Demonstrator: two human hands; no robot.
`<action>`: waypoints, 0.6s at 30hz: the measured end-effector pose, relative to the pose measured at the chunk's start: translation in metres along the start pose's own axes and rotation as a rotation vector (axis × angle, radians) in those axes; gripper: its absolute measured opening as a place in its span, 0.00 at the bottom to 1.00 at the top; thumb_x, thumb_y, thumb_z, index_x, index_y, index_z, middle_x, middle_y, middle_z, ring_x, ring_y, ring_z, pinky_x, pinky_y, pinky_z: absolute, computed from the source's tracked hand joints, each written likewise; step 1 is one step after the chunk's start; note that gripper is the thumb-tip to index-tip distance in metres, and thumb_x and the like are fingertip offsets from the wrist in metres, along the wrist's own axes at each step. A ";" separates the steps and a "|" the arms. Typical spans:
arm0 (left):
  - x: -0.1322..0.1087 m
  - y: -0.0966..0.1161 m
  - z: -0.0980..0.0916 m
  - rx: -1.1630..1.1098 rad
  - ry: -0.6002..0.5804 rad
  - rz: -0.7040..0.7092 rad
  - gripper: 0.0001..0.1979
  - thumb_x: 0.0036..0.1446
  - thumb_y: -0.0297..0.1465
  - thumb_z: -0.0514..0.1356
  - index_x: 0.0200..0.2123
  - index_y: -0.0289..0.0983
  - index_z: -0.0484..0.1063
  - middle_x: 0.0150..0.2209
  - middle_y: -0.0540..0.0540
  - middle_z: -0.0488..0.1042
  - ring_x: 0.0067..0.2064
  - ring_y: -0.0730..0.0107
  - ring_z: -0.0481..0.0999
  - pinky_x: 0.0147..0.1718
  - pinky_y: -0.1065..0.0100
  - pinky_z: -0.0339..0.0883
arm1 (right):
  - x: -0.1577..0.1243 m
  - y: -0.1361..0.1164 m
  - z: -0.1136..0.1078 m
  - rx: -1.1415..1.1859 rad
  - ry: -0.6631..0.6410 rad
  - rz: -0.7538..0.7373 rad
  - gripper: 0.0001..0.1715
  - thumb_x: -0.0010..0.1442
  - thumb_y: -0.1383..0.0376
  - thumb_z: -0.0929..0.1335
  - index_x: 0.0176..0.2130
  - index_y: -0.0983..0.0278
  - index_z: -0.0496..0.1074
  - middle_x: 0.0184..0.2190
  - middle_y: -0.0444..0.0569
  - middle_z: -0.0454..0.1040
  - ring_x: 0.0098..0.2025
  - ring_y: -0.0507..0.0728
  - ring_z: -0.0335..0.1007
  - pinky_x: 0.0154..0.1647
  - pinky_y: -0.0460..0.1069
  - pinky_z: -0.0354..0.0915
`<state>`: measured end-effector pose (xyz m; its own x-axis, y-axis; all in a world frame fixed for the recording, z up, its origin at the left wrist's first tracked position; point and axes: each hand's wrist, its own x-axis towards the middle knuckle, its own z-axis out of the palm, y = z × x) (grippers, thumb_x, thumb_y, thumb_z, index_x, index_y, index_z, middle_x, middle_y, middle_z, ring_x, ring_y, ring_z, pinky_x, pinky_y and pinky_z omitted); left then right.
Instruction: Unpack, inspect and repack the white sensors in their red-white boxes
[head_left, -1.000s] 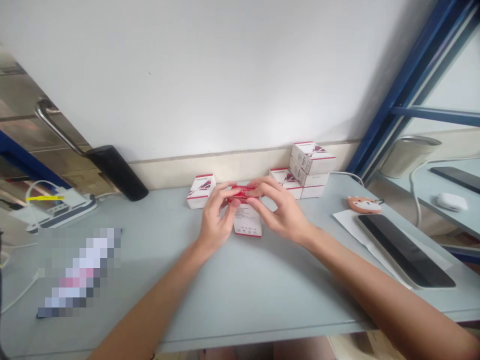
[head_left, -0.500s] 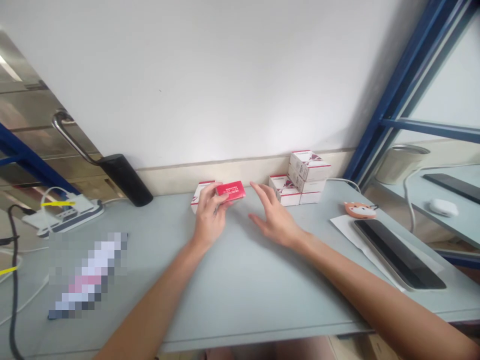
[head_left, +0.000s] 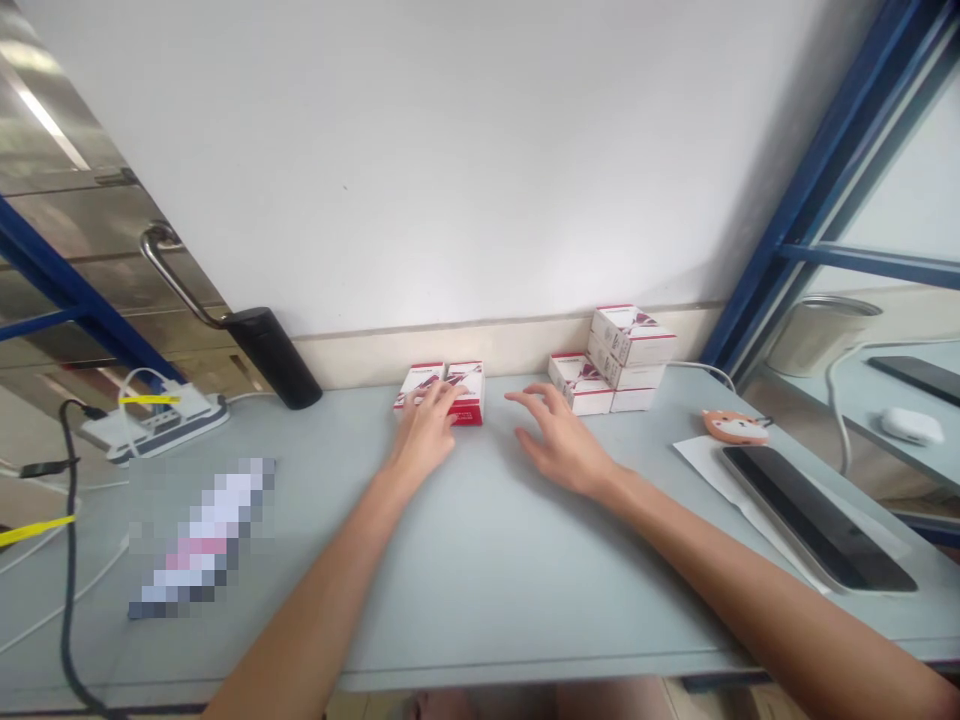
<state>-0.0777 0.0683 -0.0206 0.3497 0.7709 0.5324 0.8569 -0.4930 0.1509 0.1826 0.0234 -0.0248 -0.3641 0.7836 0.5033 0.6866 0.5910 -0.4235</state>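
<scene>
Two small white-and-red cardboard boxes lie side by side against the back of the table. My left hand rests over them with its fingers spread, partly hiding both. The right one of the pair, a small box, shows a red end facing me. Its neighbour, the left small box, is partly under my fingers. My right hand hovers to the right with fingers apart, holding nothing. Close beyond it stands a stack of similar boxes, higher at its right side.
At right, a black phone-like slab lies on white paper beside an orange animal-faced case. A black cylinder, a power strip with cables and a blurred-out item occupy the left. A white wall rises behind.
My left hand has lowered the red-ended box onto the table, against the right side of the other box, and its fingers have spread. My right hand stays nearly in place.
</scene>
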 end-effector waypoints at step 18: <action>0.000 0.003 -0.015 -0.509 -0.131 0.094 0.18 0.51 0.17 0.51 0.35 0.39 0.76 0.44 0.44 0.76 0.50 0.61 0.79 0.49 0.60 0.74 | 0.005 0.000 -0.009 0.015 0.069 -0.054 0.21 0.71 0.66 0.63 0.61 0.59 0.71 0.59 0.58 0.71 0.62 0.66 0.69 0.64 0.66 0.69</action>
<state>-0.0810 0.0611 -0.0072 0.4879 0.7419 0.4598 0.5387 -0.6705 0.5102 0.1864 0.0258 -0.0160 -0.3559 0.7355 0.5765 0.6575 0.6355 -0.4048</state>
